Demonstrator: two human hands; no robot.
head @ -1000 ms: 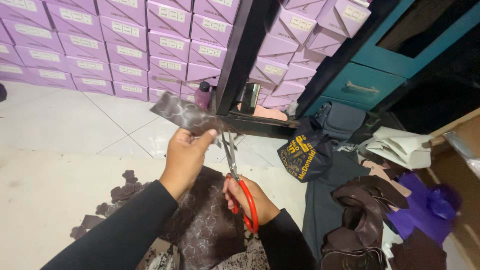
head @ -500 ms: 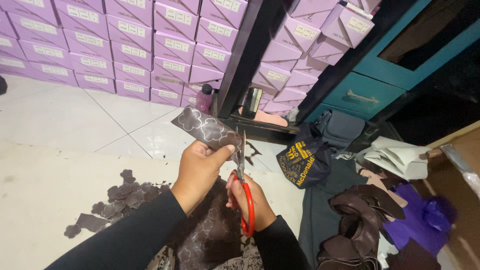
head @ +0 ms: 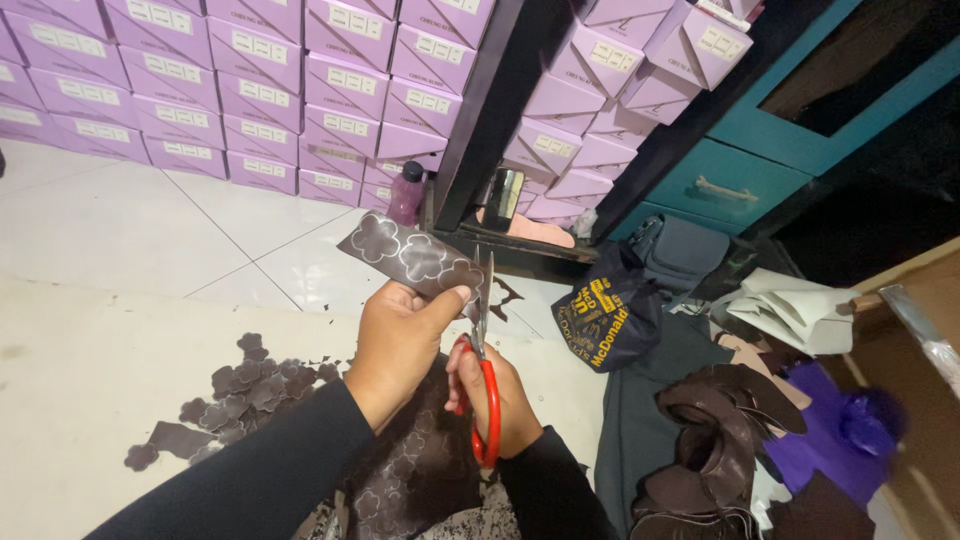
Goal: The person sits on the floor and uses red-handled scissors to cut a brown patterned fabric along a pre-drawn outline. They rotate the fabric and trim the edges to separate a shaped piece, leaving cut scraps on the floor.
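Lowered since before, left hand (head: 400, 335) pinches glossy brown strip (head: 415, 258) (flower outlines); scissors (head: 483, 340) bite.

A strip of dark brown leather drawn over with pale flower outlines (head: 415, 258) is held up flat and slanted, its upper end pointing up-left, its lower right edge meeting the blades. The red-handled steel scissors (head: 484, 370) stand nearly upright, blades up, biting into that edge, red loops low beneath the strip.
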